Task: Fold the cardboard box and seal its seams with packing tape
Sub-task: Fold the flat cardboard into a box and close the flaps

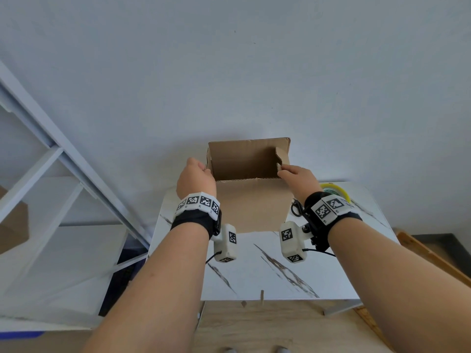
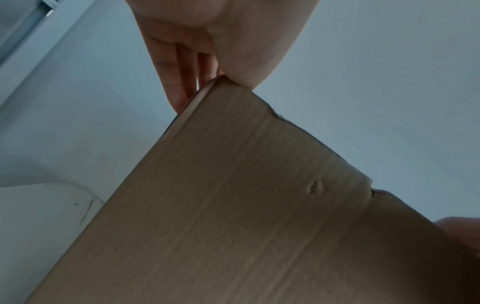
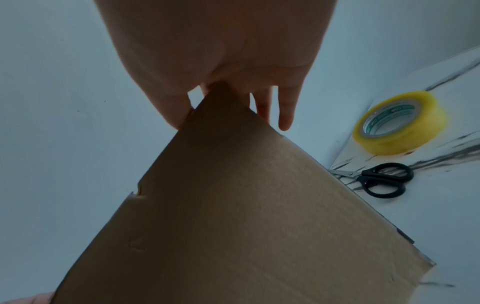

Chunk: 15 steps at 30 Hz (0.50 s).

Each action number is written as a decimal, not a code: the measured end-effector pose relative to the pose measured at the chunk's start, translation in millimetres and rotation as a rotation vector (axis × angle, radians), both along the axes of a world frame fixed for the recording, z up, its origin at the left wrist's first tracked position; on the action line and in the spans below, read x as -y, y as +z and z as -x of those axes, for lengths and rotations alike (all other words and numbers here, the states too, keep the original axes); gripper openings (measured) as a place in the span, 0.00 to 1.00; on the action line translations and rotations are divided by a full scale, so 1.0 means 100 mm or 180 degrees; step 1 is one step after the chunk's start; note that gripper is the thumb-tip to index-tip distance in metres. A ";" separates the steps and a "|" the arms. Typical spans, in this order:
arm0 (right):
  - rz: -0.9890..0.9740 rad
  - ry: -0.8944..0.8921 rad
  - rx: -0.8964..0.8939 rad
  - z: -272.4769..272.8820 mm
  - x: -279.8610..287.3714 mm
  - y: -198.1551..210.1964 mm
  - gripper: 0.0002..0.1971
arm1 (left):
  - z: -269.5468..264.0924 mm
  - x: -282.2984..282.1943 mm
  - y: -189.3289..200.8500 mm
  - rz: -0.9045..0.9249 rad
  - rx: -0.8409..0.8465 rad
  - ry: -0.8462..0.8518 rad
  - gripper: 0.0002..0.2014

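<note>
Head view, brown cardboard box (image 1: 251,200), opened, unsealed

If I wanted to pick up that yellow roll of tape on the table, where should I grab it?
Probably from above. The tape roll lies flat on the table with its open core facing up, so fingers can hook into the hole with the thumb on the outer rim. The scissors lie just beside it, so avoid that side.

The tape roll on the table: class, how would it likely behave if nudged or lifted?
The tape roll lies flat on the table, so a nudge would probably slide it, not roll it. Stood on edge, it could roll. Its open core should make it easy to hook and lift.
</note>
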State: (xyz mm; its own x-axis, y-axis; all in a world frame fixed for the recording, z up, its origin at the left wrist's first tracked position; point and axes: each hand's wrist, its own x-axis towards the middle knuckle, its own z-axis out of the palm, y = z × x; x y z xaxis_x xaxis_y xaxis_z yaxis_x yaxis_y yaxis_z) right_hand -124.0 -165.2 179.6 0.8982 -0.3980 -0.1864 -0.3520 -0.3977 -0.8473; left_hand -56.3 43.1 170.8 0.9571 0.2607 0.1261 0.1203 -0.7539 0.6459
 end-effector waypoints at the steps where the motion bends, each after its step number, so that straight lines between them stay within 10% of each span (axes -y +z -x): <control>1: -0.0064 0.0009 -0.0021 0.01 0.02 0.00 0.17 | 0.00 -0.01 -0.01 0.0025 0.0014 -0.0011 0.04; 15: -0.0345 -0.0193 -0.0391 0.06 0.02 -0.07 0.17 | 0.05 -0.02 -0.05 0.0670 0.0165 -0.0066 0.05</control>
State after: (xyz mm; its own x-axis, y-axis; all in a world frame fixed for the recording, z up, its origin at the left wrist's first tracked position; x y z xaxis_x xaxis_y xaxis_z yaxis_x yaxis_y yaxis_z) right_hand -130.2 -167.7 172.6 0.8410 -0.4225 -0.3380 -0.4761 -0.2811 -0.8333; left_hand -61.8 45.0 165.9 0.9562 0.2667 0.1203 0.0685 -0.6037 0.7943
